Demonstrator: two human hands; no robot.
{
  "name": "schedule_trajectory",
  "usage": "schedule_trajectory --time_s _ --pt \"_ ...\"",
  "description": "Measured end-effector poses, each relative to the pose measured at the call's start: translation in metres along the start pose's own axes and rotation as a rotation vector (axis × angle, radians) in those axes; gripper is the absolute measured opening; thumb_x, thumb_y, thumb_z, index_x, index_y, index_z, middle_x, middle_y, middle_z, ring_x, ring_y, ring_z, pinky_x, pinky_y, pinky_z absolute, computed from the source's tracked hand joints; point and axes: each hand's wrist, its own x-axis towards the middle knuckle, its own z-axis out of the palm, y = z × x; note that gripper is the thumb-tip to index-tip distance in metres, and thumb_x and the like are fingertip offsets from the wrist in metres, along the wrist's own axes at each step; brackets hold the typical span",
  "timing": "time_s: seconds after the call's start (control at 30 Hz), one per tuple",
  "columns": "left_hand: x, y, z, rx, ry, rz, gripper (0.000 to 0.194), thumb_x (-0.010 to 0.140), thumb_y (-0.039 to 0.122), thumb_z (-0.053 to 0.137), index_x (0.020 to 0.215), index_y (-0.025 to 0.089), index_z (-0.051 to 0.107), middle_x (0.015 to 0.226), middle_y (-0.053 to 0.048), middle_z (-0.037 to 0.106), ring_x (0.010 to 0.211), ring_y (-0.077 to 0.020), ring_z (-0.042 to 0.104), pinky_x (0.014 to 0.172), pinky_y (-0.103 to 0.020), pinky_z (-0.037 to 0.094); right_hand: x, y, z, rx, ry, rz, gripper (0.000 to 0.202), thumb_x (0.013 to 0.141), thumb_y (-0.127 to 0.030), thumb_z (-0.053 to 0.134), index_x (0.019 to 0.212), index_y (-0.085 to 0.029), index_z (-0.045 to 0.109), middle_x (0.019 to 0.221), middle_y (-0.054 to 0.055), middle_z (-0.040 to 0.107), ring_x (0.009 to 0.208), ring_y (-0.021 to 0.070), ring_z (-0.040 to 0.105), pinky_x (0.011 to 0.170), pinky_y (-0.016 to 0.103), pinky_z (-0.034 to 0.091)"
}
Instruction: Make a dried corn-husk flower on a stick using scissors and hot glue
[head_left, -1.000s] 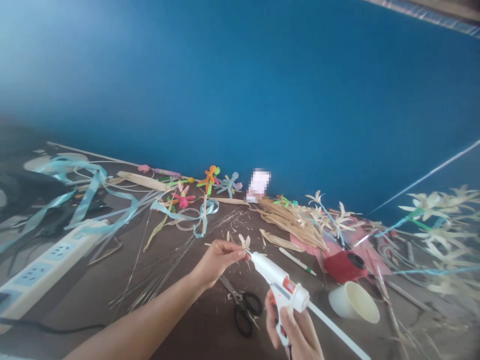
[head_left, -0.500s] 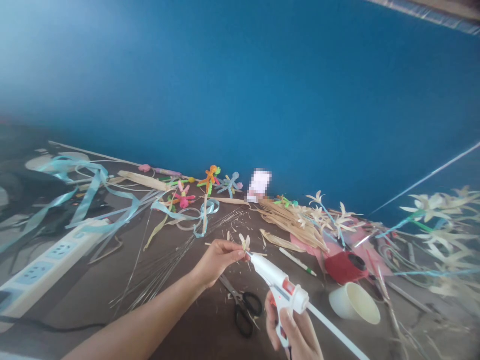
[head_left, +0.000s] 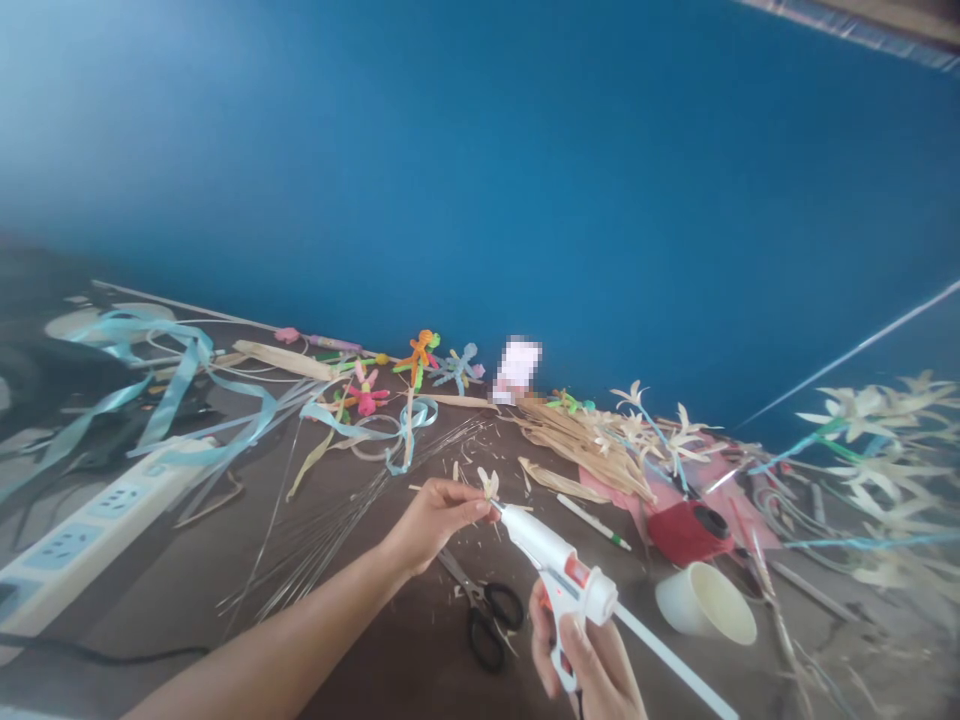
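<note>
Thumb and forefinger pinched together on the base of a small cream flower [head_left: 489,484], a crafter's left hand [head_left: 446,515] holds the bloom above a dark brown tabletop [head_left: 360,640], while the right hand [head_left: 600,660] wraps the handle of a white hot-glue gun [head_left: 544,545]. The gun's nozzle [head_left: 502,509] points in at the flower's base, just beside the fingertips; from where I stand, I cannot tell whether metal meets petal.

The flower looks feather-light, its thin, upright petals dry and papery, likely to crease or tear under a hard squeeze. The low base seems the place to hold it, with only light pressure and the skin clear of a tip that is probably hot.

The glue gun appears to be rigid plastic, modest in weight and easy to grip at its handle, though the long glue stick [head_left: 675,660] jutting from its rear may make it tail-heavy.

Below the hands, black-handled scissors [head_left: 487,615] lie among pale scraps. To the right, a cream cup [head_left: 679,600] lies tipped beside a red object, too blurred to name, and finished-looking cream blossoms [head_left: 862,410] fan out at the table's edge.
</note>
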Motion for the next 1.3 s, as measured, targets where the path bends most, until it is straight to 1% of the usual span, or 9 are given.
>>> schedule_trajectory --time_s 0.23,0.6,0.73,0.8,0.9,1.0,1.1,1.2,1.3 --pt "-0.001 0.002 0.001 0.009 0.002 0.001 0.013 0.068 0.026 0.064 0.066 0.015 0.071 0.067 -0.006 0.069 0.067 -0.0159 0.06 0.072 -0.028 0.042 -0.001 0.001 -0.001 0.003 0.005 0.013 0.039 0.081 -0.051 0.042 0.094 -0.016 0.054 0.061 0.002 0.052 0.038 0.0077 0.038 0.043 0.024 0.029" --pt "-0.002 0.006 0.002 0.011 0.006 -0.017 0.015 0.068 0.028 0.064 0.069 0.016 0.071 0.069 -0.006 0.07 0.067 -0.0167 0.06 0.074 -0.03 0.042 0.002 0.001 -0.005 0.117 -0.083 0.018 0.039 0.079 -0.053 0.042 0.088 -0.016 0.05 0.064 0.002 0.05 0.036 0.0064 0.035 0.038 0.022 0.019" --pt "-0.002 0.006 0.003 0.027 0.026 -0.012 0.015 0.068 0.028 0.063 0.068 0.015 0.071 0.068 -0.006 0.07 0.068 -0.0163 0.06 0.074 -0.029 0.041 0.0 0.002 -0.003 0.055 -0.02 -0.03 0.038 0.081 -0.052 0.038 0.09 -0.016 0.05 0.066 0.003 0.052 0.037 0.0071 0.037 0.038 0.023 0.024" --pt "-0.001 0.005 0.002 0.041 0.05 -0.014 0.015 0.068 0.028 0.064 0.068 0.015 0.07 0.067 -0.006 0.069 0.068 -0.0162 0.06 0.073 -0.028 0.041 0.0 0.003 -0.008 -0.076 0.095 -0.087 0.037 0.081 -0.05 0.04 0.094 -0.017 0.049 0.07 0.004 0.054 0.041 0.0095 0.041 0.041 0.024 0.032" --pt "0.0 0.005 0.002 0.046 0.073 -0.02 0.013 0.067 0.028 0.064 0.067 0.015 0.069 0.066 -0.005 0.069 0.067 -0.0158 0.059 0.072 -0.027 0.042 0.003 0.006 -0.026 -0.462 0.272 -0.139 0.036 0.076 -0.046 0.05 0.1 -0.02 0.046 0.074 0.004 0.056 0.056 0.016 0.052 0.052 0.027 0.043" --pt "0.001 0.006 0.001 0.017 0.067 -0.036 0.011 0.066 0.026 0.066 0.069 0.016 0.069 0.067 -0.004 0.068 0.067 -0.0151 0.059 0.071 -0.027 0.042 0.009 0.016 -0.053 -0.886 0.315 -0.19 0.033 0.077 -0.042 0.048 0.103 -0.021 0.044 0.088 0.008 0.059 0.078 0.0234 0.058 0.065 0.032 0.046" --pt "0.001 0.006 0.001 -0.022 0.054 -0.046 0.01 0.065 0.025 0.067 0.07 0.016 0.068 0.067 -0.004 0.068 0.067 -0.0149 0.059 0.072 -0.027 0.042 0.014 0.035 -0.076 -1.207 0.394 -0.206 0.03 0.079 -0.039 0.044 0.103 -0.021 0.044 0.088 0.008 0.06 0.076 0.0249 0.06 0.06 0.033 0.047" --pt "0.001 0.006 0.001 -0.052 0.038 -0.036 0.009 0.066 0.023 0.066 0.068 0.015 0.066 0.067 -0.003 0.068 0.067 -0.0139 0.058 0.071 -0.027 0.041 0.021 0.053 -0.089 -1.358 0.393 -0.201 0.026 0.079 -0.036 0.043 0.1 -0.02 0.045 0.086 0.008 0.06 0.07 0.0241 0.061 0.054 0.032 0.048" --pt "0.001 0.004 0.0 -0.074 0.02 -0.017 0.008 0.067 0.023 0.066 0.064 0.015 0.064 0.065 -0.002 0.067 0.066 -0.0125 0.057 0.07 -0.026 0.04 0.028 0.064 -0.094 -1.388 0.386 -0.197 0.03 0.079 -0.035 0.042 0.105 -0.019 0.042 0.092 0.009 0.06 0.074 0.024 0.062 0.053 0.031 0.048"
